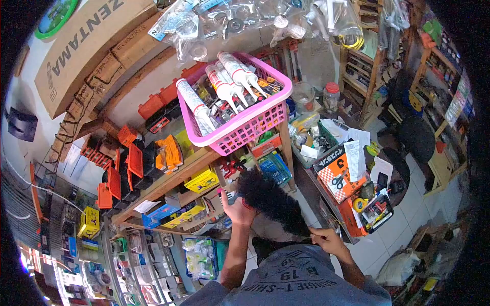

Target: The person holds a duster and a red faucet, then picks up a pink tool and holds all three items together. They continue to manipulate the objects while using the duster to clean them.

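A fluffy black duster (273,201) stretches diagonally between my two hands, below the pink basket. My left hand (239,210) is closed at its upper left end, thumb pointing up and the other fingers partly hidden. A bit of red shows where this hand meets the duster. With fingertips pressed together, my right hand (329,239) pinches the duster's lower right end. Behind the duster, the pink basket (240,133) sits on the wooden shelf and holds several sealant tubes (196,104) with white nozzles.
Orange tool boxes (135,160) and yellow boxes (201,181) line the shelf at left. On the right, a dark table (316,196) carries papers, an orange checked box (339,173) and a tray of small items (377,211). Plastic-wrapped goods (235,25) hang above. Tiled floor (403,229) shows beyond.
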{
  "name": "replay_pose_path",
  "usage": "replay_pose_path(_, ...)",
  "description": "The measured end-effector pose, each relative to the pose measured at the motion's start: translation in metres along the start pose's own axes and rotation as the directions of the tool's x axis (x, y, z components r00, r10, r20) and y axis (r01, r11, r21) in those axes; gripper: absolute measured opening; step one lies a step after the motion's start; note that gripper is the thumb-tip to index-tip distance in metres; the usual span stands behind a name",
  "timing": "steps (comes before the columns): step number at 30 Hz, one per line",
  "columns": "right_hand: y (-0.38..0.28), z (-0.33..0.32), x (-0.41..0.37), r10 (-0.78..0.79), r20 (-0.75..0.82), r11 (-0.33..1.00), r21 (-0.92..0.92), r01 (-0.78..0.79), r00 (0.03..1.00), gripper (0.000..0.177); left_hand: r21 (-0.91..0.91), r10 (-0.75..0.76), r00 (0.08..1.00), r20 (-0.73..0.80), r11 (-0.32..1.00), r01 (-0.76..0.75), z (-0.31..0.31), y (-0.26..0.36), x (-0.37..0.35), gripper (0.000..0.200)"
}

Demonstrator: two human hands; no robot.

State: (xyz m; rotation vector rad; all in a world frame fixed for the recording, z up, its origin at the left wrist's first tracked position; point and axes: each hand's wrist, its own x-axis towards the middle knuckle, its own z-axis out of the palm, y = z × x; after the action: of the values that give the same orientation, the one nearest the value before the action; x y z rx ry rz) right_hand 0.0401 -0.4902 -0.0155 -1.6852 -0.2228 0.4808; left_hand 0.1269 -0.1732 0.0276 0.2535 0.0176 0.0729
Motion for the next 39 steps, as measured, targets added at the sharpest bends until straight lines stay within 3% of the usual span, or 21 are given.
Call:
replay_pose_path(1,0.008,-0.002,0.002,-0.039,0.063,0.997,-0.068,0.044,0.997,0.031,-0.242,-0.059,0.997,0.059,0.968,0.072,-0.002,0.001,0.0,0.081)
replay_pose_path(3,0.001,-0.002,0.003,-0.073,0.126,0.987,-0.136,0.09,0.989,0.031,0.012,-0.123,0.921,0.369,0.992,0.128,-0.011,0.004,0.007,0.082)
replay_pose_path(5,-0.011,0.001,0.003,-0.038,0.01,0.989,-0.14,0.039,0.999,0.032,0.033,-0.123,0.914,0.387,0.992,0.119,-0.021,0.005,0.009,0.081)
replay_pose_path(7,-0.004,0.004,0.005,-0.07,0.015,0.99,-0.119,0.071,0.997,0.032,-0.341,-0.109,0.993,-0.046,0.936,0.087,0.0,0.004,0.003,0.078)
replay_pose_path(8,-0.002,0.005,0.006,-0.105,0.019,0.99,-0.097,0.106,0.994,0.032,-0.032,-0.056,0.995,-0.087,0.998,0.053,-0.006,0.002,0.003,0.08)
replay_pose_path(9,-0.003,0.003,0.007,-0.106,0.023,0.989,-0.098,0.108,0.994,0.032,-0.032,-0.051,0.995,-0.087,0.998,0.049,-0.016,0.004,0.006,0.08)
replay_pose_path(11,-0.007,-0.001,0.008,-0.006,0.099,0.979,-0.202,0.026,0.995,0.031,0.05,-0.097,0.923,0.373,0.995,0.084,-0.025,0.005,0.011,0.081)
replay_pose_path(12,-0.004,0.0,0.009,-0.006,0.099,0.979,-0.203,0.026,0.995,0.031,0.05,-0.097,0.922,0.374,0.995,0.084,-0.023,0.005,0.011,0.081)
replay_pose_path(15,0.004,0.001,0.01,-0.027,-0.041,0.999,-0.046,0.025,0.999,0.031,0.066,-0.031,0.992,-0.12,0.997,0.039,-0.003,0.003,0.003,0.075)
replay_pose_path(18,-0.005,-0.009,0.012,0.003,0.112,0.993,-0.113,0.01,0.994,0.031,0.108,0.034,0.999,-0.02,0.994,-0.032,-0.003,0.002,0.004,0.075)
replay_pose_path(20,-0.011,-0.01,0.012,-0.144,-0.084,0.979,-0.157,0.13,0.986,0.031,0.133,0.034,0.998,0.048,0.99,-0.04,-0.018,0.007,0.007,0.075)
replay_pose_path(22,-0.012,-0.013,0.01,-0.05,-0.007,0.992,-0.117,0.048,0.999,0.031,-0.29,-0.145,0.917,0.372,0.92,0.263,-0.036,0.014,0.007,0.075)
replay_pose_path(23,-0.013,-0.014,0.01,0.038,0.069,0.996,-0.083,-0.032,0.997,0.031,-0.292,-0.142,0.918,0.371,0.92,0.26,-0.028,0.012,0.006,0.075)
replay_pose_path(25,-0.016,-0.017,0.011,0.033,0.093,0.989,-0.147,-0.019,0.995,0.031,0.122,-0.047,0.992,0.116,0.992,0.032,-0.002,0.007,0.004,0.073)
replay_pose_path(26,-0.017,-0.018,0.012,0.027,0.114,0.978,-0.208,-0.002,0.993,0.031,0.161,-0.023,1.0,0.0,0.987,0.022,-0.001,0.006,0.005,0.071)
replay_pose_path(30,-0.025,-0.014,0.013,-0.005,0.055,0.985,-0.174,0.015,0.998,0.031,0.182,0.077,0.997,-0.023,0.981,-0.072,0.001,-0.001,0.004,0.066)
replay_pose_path(33,-0.04,-0.017,0.014,0.031,0.165,0.946,-0.324,0.025,0.986,0.032,0.106,0.019,0.999,0.051,0.994,-0.024,0.005,-0.004,-0.001,0.059)
replay_pose_path(35,-0.042,-0.013,0.015,-0.091,0.021,0.967,-0.236,0.093,0.996,0.028,0.012,0.131,0.991,0.035,0.991,-0.132,0.012,-0.006,0.007,0.057)
replay_pose_path(37,-0.027,-0.014,0.016,-0.072,0.067,0.981,-0.174,0.083,0.995,0.028,0.16,0.121,0.98,-0.161,0.983,-0.095,0.032,-0.006,0.0,0.056)
replay_pose_path(38,-0.022,-0.014,0.018,-0.054,0.112,0.992,-0.11,0.066,0.992,0.028,0.057,0.158,0.987,-0.03,0.986,-0.156,0.01,-0.005,0.005,0.055)
replay_pose_path(39,-0.025,-0.014,0.018,-0.056,0.113,0.992,-0.109,0.068,0.992,0.028,0.059,0.159,0.987,-0.028,0.986,-0.157,-0.016,-0.001,0.011,0.055)
